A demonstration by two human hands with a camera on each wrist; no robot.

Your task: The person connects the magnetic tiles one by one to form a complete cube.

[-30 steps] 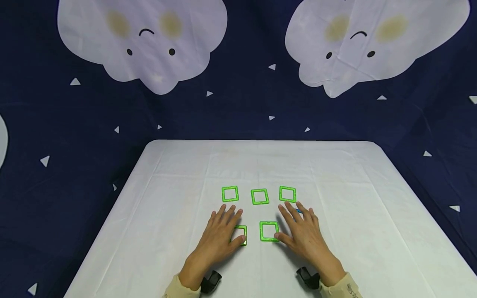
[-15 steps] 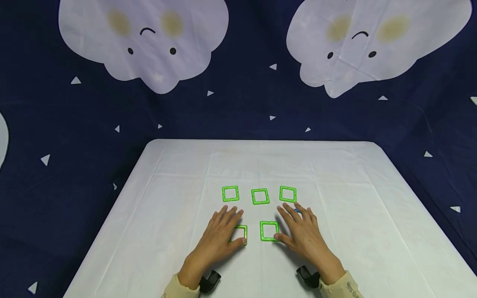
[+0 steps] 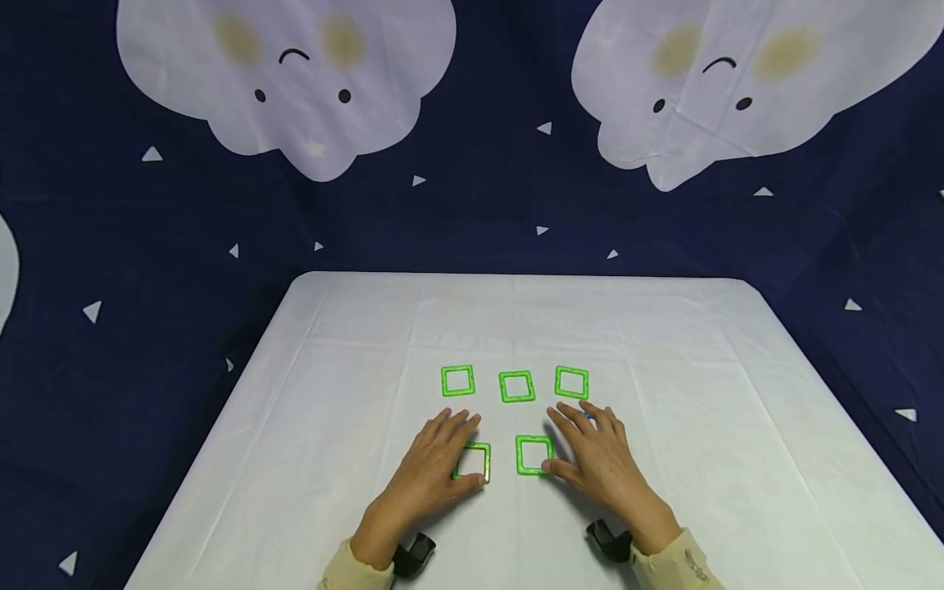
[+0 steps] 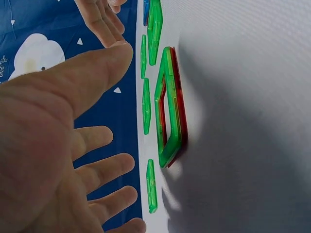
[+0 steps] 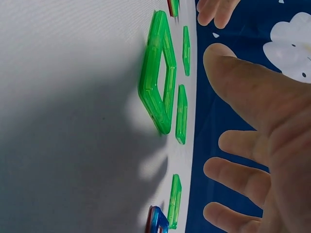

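Observation:
My left hand [image 3: 428, 471] hovers over the table, fingers spread, holding nothing. Partly beneath it lies a green square frame [image 3: 487, 463]; the left wrist view shows a red square frame [image 4: 181, 107] directly under this green one. My right hand [image 3: 601, 463] also hovers with loosely spread fingers and nothing in its grasp. Its thumb overlaps the corner of another green square frame [image 5: 150, 73] in the head view, while the right wrist view shows thumb and frame apart. A blue piece [image 5: 158, 218] with red beneath it is mostly hidden by the right fingers in the head view.
Beyond the hands, three more green square frames form a row: left [image 3: 458, 394], middle [image 3: 518, 399] and right [image 3: 571, 369]. All lie on a white-covered table [image 3: 354, 328]. A dark blue cloth [image 3: 487, 221] with clouds hangs behind the far edge.
The head view has shifted slightly, so the backdrop and frames sit a little higher. Both hands stay in nearly the same place over the table.

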